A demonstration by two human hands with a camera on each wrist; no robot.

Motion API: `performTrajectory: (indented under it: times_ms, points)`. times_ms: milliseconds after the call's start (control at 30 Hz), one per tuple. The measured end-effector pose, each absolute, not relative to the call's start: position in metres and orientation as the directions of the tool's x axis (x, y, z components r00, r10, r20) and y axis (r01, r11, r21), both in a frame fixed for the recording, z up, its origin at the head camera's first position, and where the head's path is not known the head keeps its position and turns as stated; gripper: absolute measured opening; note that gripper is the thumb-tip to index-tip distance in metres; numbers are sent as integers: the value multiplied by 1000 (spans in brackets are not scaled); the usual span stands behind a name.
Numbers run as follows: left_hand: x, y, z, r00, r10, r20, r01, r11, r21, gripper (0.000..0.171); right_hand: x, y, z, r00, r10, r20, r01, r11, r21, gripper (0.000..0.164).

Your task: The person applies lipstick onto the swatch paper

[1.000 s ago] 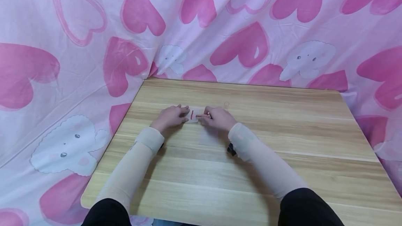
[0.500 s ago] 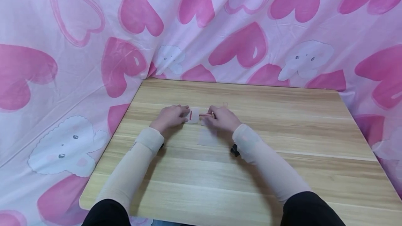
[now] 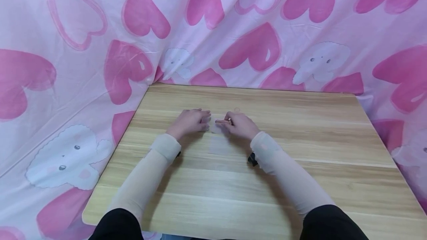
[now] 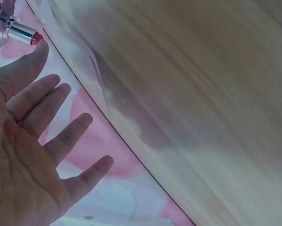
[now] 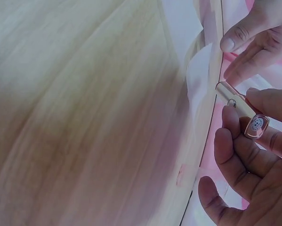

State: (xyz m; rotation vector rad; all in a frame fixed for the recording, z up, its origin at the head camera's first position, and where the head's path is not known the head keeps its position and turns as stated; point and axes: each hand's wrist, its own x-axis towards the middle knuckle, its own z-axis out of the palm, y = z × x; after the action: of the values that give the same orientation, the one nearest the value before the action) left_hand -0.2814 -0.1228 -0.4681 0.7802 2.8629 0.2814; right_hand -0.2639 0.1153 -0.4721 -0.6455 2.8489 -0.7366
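My right hand (image 3: 242, 125) pinches a slim lipstick (image 3: 222, 121) between thumb and fingers, its tube pointing left. The red tip of the lipstick (image 4: 36, 38) shows in the left wrist view, right at my left thumb's tip. My left hand (image 3: 190, 122) is stretched flat over the table with fingers extended, holding nothing. A thin white paper bearing a red stroke (image 4: 94, 70) lies near it; in the head view the left hand hides that stroke. One pale sheet (image 3: 217, 128) lies between the hands, and another pale sheet (image 3: 219, 145) lies nearer my body.
A small thin-outlined pinkish piece (image 3: 237, 109) lies just beyond my right hand. The wood-grain table (image 3: 283, 188) meets a pink heart-patterned curtain (image 3: 248, 47) at its back and left sides.
My right hand has drawn the lipstick back to the right, off the marked paper. My left hand has shifted right and now covers the red stroke in the head view.
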Motion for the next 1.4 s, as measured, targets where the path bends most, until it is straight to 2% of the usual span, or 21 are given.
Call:
performTrajectory:
  times_ms: [400, 933, 1400]
  points:
    - [-280, -99, -475, -831, 543, -120, 510, 830, 225, 53, -263, 129, -471, -906, -422, -19, -360, 795, -489, 20]
    - [-276, -95, -479, -826, 541, -156, 517, 838, 174, 53, -265, 131, -473, -912, -410, -23, -344, 793, -503, 21]
    - [-277, -94, -480, -836, 517, -183, 489, 854, 178, 53, -268, 131, -472, -915, -404, -17, -344, 802, -489, 24]
